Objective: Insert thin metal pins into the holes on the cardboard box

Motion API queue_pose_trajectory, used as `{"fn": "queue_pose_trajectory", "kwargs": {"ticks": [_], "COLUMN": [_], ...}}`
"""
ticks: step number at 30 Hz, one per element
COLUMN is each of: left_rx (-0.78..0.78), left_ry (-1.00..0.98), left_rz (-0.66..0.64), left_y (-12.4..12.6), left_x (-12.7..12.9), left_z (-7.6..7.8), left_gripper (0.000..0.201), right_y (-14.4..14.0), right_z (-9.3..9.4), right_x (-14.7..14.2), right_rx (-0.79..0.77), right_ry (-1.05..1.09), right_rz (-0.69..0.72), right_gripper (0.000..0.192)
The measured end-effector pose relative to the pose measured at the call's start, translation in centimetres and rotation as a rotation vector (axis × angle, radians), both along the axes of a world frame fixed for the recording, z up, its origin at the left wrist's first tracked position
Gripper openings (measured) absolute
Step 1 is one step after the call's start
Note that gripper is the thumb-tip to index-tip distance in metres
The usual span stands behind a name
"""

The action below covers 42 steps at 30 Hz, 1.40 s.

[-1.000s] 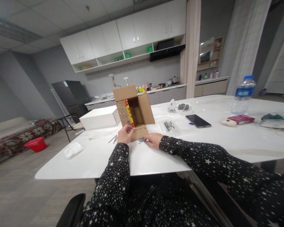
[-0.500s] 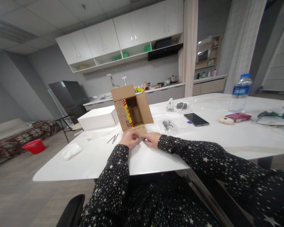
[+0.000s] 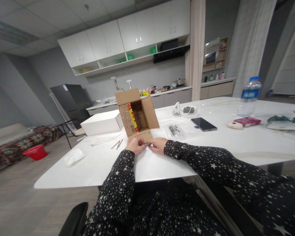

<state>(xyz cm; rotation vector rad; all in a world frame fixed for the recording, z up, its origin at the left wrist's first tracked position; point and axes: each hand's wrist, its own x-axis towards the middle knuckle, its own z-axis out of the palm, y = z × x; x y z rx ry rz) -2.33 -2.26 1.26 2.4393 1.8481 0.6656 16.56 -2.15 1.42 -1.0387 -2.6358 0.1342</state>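
A small brown cardboard box (image 3: 140, 114) stands open on the white table (image 3: 211, 144), its flaps up and a yellow and red strip inside. Its near flap, dotted with small holes, lies flat toward me. Both my hands meet just in front of that flap. My left hand (image 3: 135, 145) and my right hand (image 3: 158, 145) pinch a small cluster of metal nails (image 3: 146, 144) between their fingertips. Two loose nails (image 3: 117, 144) lie on the table to the left of my left hand.
A white box (image 3: 102, 122) sits left of the cardboard box, crumpled tissue (image 3: 74, 156) nearer the table's left edge. To the right lie a clear bag of nails (image 3: 177, 131), a black phone (image 3: 203, 124), a water bottle (image 3: 249, 96) and a red pack (image 3: 248, 121).
My left hand let go of the cardboard box's side and came down to join my right hand at the nails. The view shifted slightly.
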Motion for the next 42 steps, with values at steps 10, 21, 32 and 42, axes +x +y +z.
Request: {"fn": "queue_pose_trajectory", "kwargs": {"ticks": [10, 21, 32, 42], "left_rx": [-0.066, -0.088, -0.089, 0.170], "left_ry": [0.023, 0.029, 0.068, -0.172], "left_rz": [0.047, 0.058, 0.047, 0.139], "left_y": [-0.6, -0.5, -0.3, 0.5], "left_x": [0.5, 0.7, 0.5, -0.4], "left_z": [0.8, 0.8, 0.6, 0.6], "left_gripper": [0.018, 0.021, 0.023, 0.022], "right_y": [0.3, 0.5, 0.7, 1.1], "right_z": [-0.1, -0.4, -0.5, -0.8], "right_x": [0.0, -0.3, -0.7, -0.7], "right_rx": [0.000, -0.006, -0.018, -0.004], "right_ry": [0.004, -0.003, -0.025, -0.026], "right_rz": [0.011, -0.010, -0.057, -0.041], "right_gripper": [0.026, 0.026, 0.027, 0.029]}}
